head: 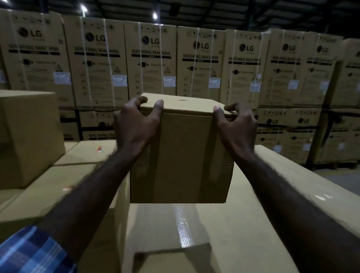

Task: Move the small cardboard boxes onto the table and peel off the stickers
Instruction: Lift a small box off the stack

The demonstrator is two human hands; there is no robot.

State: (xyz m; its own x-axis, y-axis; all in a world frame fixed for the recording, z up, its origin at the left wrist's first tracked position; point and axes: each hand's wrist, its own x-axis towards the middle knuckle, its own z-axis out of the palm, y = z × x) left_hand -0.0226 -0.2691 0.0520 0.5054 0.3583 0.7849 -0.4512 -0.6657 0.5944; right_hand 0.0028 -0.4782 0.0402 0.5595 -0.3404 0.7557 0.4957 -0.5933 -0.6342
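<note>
Backdrop: a wall of washing machine cartons [149, 61] is stacked behind, strapped and labelled, under dim roof lights
Stack below: large taped cartons [244, 212] are seen underneath, a glossy tape strip running down the nearest top; another plain box [22, 136] is parked at the left
Small cardboard box [182, 153]: it is held up in the air, upright, just above the taped cartons and between both forearms; no table is seen, and no sticker can be made out beyond a tiny red mark on its lid
Handling: stiff and dry, sharp-edged, judged fairly light since it is carried by fingertips alone; the top corners are the sensible hold, a palm under the base safer if it is heavy
Left hand [137, 121]: clamped on the top left corner, thumb on the near edge, fingers over the lid
Right hand [236, 124]: likewise clamped on the top right corner
Sleeve [29, 253]: blue check, rolled back
</note>
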